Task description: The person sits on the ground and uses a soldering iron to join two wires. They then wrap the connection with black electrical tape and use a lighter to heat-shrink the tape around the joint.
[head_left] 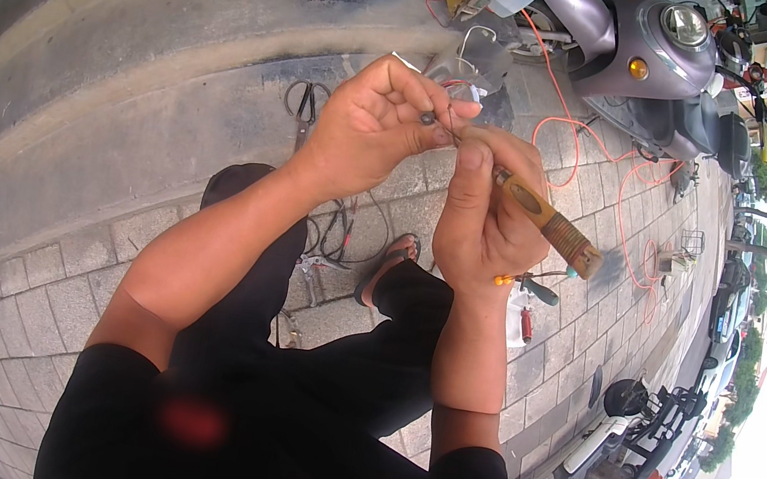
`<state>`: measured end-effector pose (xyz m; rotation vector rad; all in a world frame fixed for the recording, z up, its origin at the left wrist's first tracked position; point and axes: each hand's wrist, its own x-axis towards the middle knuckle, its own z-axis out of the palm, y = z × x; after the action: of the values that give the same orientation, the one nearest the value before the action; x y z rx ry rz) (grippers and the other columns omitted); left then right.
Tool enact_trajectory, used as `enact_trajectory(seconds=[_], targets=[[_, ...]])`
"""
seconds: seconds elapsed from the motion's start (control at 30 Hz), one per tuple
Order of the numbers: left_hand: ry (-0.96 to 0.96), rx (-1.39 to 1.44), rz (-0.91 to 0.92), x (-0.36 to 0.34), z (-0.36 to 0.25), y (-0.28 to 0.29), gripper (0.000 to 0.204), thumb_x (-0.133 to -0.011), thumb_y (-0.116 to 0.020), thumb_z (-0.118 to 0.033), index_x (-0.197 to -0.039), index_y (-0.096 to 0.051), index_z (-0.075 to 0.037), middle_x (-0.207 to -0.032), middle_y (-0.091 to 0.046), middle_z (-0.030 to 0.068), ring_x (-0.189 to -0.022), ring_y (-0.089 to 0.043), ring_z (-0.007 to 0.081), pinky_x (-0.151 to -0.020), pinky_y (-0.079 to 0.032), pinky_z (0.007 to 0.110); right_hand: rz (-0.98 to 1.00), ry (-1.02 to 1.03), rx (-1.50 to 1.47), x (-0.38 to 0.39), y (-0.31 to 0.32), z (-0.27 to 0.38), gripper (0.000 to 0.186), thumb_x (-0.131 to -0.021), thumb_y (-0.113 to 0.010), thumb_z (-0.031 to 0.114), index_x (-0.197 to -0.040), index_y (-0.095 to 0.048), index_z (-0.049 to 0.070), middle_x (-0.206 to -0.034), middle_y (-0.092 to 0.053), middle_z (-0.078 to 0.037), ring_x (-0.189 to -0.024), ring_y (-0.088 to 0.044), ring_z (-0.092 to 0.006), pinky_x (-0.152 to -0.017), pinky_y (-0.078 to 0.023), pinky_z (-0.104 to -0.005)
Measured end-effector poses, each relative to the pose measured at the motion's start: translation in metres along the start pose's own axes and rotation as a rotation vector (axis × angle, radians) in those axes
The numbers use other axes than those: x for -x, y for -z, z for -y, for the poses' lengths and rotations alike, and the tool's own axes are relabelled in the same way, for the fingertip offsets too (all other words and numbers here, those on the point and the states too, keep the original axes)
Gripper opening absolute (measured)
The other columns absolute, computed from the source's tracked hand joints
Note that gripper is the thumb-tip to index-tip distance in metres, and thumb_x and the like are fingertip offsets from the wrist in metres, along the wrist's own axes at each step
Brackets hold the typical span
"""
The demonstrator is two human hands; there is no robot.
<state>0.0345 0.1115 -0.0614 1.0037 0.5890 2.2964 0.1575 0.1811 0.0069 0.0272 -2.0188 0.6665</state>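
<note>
My right hand [492, 212] is closed around a wooden-handled awl [559, 230]. Its worn brown handle sticks out to the right, and its thin metal shaft points left toward the other hand. Between thumb and fingers, my left hand [367, 125] pinches a small dark round piece [427, 118]. A thin dark strand runs by the fingertips where the two hands almost meet; whether it belongs to the awl or the piece I cannot tell. Both hands are raised above the paving, in front of my knees.
Scissors [304, 113] lie by the stone steps [184, 34]. Near my sandalled foot [389, 266] are pliers [337, 230], and a dark-green-handled tool [539, 291] lies to the right. A clear container [480, 61], an orange cord [565, 122] and a parked scooter [628, 52] stand beyond.
</note>
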Motion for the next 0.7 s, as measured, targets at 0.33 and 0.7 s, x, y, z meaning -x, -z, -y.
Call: enact_trajectory(seconds=[0.33,0.7], targets=[[0.066,-0.314,-0.08,0.002,-0.008,0.008,0.026,-0.093,-0.069,0.009,-0.103,-0.049,-0.004,-0.109,-0.066,0.0116,-0.118,-0.067,0.0291,-0.093,-0.059,0.035,-0.146,-0.38,-0.101,-0.002,0.002,-0.019,0.013,-0.101,-0.065,0.008,-0.102,-0.067,-0.004,-0.091,-0.073,-0.011,-0.08,-0.069,-0.0155,-0.073,-0.055,-0.0289],[-0.048,-0.724,-0.471,0.006,-0.079,0.068,0.027,-0.091,-0.077,-0.003,-0.106,-0.054,-0.001,-0.104,-0.073,0.0163,-0.089,-0.075,0.0242,-0.065,-0.056,0.028,0.47,-1.277,0.226,0.131,-0.057,-0.211,0.039,-0.096,-0.066,0.037,-0.085,-0.074,0.0,-0.075,-0.072,-0.016,-0.075,-0.074,-0.0266,-0.072,-0.056,-0.0394]])
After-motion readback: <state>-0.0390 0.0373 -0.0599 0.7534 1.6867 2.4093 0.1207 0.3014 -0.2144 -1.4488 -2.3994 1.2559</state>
